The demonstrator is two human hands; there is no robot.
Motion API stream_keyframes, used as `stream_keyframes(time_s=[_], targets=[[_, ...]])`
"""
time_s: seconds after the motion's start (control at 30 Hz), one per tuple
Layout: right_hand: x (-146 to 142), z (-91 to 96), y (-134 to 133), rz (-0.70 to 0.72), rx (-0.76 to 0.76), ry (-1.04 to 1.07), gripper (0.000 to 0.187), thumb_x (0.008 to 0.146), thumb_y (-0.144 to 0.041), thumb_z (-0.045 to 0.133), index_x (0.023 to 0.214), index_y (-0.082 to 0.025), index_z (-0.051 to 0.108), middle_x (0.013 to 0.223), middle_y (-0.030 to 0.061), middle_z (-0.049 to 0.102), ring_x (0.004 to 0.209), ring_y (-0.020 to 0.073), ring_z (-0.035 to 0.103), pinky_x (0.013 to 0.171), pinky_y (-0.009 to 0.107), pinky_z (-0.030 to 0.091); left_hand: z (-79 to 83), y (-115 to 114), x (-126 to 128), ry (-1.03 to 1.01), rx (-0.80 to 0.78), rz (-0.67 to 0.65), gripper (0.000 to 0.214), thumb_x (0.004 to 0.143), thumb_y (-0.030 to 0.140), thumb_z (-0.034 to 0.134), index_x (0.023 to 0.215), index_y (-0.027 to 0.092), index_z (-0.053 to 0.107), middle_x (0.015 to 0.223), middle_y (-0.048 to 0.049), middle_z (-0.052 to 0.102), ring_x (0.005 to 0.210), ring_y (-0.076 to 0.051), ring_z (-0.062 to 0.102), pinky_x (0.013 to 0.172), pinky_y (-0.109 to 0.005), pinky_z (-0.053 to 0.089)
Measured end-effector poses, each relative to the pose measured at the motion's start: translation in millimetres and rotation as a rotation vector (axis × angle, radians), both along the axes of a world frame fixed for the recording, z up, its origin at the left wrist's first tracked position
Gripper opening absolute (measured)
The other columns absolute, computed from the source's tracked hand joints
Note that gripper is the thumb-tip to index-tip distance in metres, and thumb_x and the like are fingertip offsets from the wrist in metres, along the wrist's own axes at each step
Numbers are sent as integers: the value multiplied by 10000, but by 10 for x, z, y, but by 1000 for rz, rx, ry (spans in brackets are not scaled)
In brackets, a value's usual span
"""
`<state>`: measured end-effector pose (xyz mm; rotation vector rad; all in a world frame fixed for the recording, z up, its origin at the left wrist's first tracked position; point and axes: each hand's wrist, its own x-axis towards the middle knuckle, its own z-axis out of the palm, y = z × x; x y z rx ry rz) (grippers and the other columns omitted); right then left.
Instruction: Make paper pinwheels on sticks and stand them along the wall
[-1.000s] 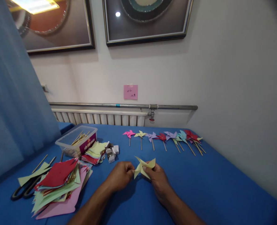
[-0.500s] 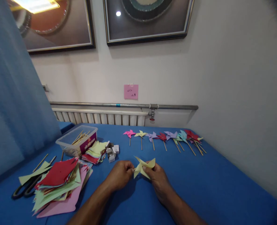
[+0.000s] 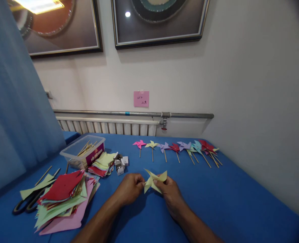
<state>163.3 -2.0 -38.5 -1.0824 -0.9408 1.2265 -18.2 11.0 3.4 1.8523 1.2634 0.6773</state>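
Over the front middle of the blue table, a pale yellow paper pinwheel [image 3: 149, 185] is pinched between the thumb and fingers of my right hand [image 3: 172, 194]. Its folded blades spread out towards the left. Close against the left blade, my left hand [image 3: 130, 189] is closed with thumb and forefinger pressed together. A small pale tip shows at those fingertips, but what they grip is mostly hidden. Beyond my hands stand small opened cardboard boxes [image 3: 120, 164] with shiny bits inside.
Finished pinwheels on sticks lie along the back, from a pink one [image 3: 139, 144] to a red one [image 3: 207, 147]. At left are a clear tub [image 3: 70, 153] of sticks, stacked coloured paper [image 3: 63, 185], a smaller paper pile [image 3: 104, 162] and black-handled scissors [image 3: 20, 206].
Almost nothing differs. Both hands and the yellow pinwheel hold nearly the same position, and the view has shifted only very slightly.
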Motion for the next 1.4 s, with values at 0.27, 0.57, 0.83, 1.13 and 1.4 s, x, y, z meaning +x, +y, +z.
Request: stream_keyframes(time_s=[0.27,0.57,0.83,1.13,1.4], targets=[[-5,14,4,-4,-19,1,414,629,-458,817,904,-173,700,755,30,722,727,224,660,669,302,500,-5,-18,20,11,27,11,165,814,263,500,764,163,621,632,20,582,597,-121,489,566,-233,320],[8,2,28,-36,-16,-14,397,617,-455,813,884,-182,706,733,20,722,697,217,652,667,304,491,-11,-42,69,18,33,10,153,805,233,481,728,166,596,618,18,551,582,-119,450,555,-236,296],[6,15,24,-35,-25,3,376,608,-433,811,879,-193,712,738,11,729,697,215,652,671,303,490,-39,-48,81,46,62,24,172,810,235,464,723,167,596,615,21,542,585,-119,449,550,-243,269],[-1,44,1,-33,-25,23,345,623,-395,811,871,-180,704,734,10,722,674,195,635,670,296,477,4,-75,100,31,49,20,166,816,211,460,731,168,596,608,26,526,577,-114,427,557,-238,280],[-1,15,25,-41,-25,-4,332,646,-415,790,863,-183,693,732,18,726,667,204,643,643,290,485,-19,-71,110,44,63,22,163,813,200,467,741,164,609,616,22,543,583,-116,445,560,-234,289]])
